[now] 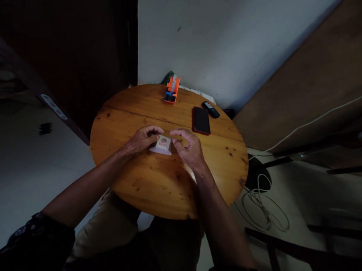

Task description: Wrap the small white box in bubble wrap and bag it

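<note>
A small whitish packet (pixel 163 145) with a printed label lies on the round wooden table (pixel 142 182) between my two hands. My left hand (pixel 144 139) is at the packet's left side, fingers curved and thumb apart from them. Its thumb tip reaches the packet's upper left edge; whether it presses there I cannot tell. On the other side, my right hand (pixel 189 147) is curved with thumb and fingers apart, close to the packet's right edge. Nothing shows between its fingers.
An orange and blue tape dispenser (pixel 172 89) stands at the table's back. A dark tablet or phone with a red edge (pixel 201 120) and a black remote control (pixel 211 109) lie at the back right. White cable (pixel 264 212) coils on the floor to the right.
</note>
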`<state>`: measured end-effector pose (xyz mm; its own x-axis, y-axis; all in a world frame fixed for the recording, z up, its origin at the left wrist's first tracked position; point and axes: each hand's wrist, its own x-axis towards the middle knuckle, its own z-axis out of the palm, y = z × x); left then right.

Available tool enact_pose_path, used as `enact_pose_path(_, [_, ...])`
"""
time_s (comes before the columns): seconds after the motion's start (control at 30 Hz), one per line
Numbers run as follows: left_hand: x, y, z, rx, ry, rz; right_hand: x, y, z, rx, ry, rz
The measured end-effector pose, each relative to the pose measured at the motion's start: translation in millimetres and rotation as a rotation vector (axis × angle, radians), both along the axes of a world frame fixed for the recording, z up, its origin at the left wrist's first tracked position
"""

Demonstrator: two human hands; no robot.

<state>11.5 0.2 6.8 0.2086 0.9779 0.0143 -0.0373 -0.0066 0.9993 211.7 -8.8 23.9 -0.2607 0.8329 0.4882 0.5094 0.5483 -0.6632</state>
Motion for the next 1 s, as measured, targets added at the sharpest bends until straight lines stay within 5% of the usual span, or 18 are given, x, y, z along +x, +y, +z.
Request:
enact_pose_path(0.27, [-9.3,12.5,-10.8,0.054,-0.104,0.152,-4.4,-2.0,-3.4,-0.007,-0.143,0.088])
enact_pose_path(0.6, [-3.9,5.2,-7.3,0.000,0.012,-0.032,-17.0,-4.9,-6.9,0.122,-0.013,-0.025])
enact_pose_path(1.0, [1.7,-5.7,-13.3,0.100,0.067,-0.222,-11.0,9.6,13.0,-0.047,0.318,-0.039])
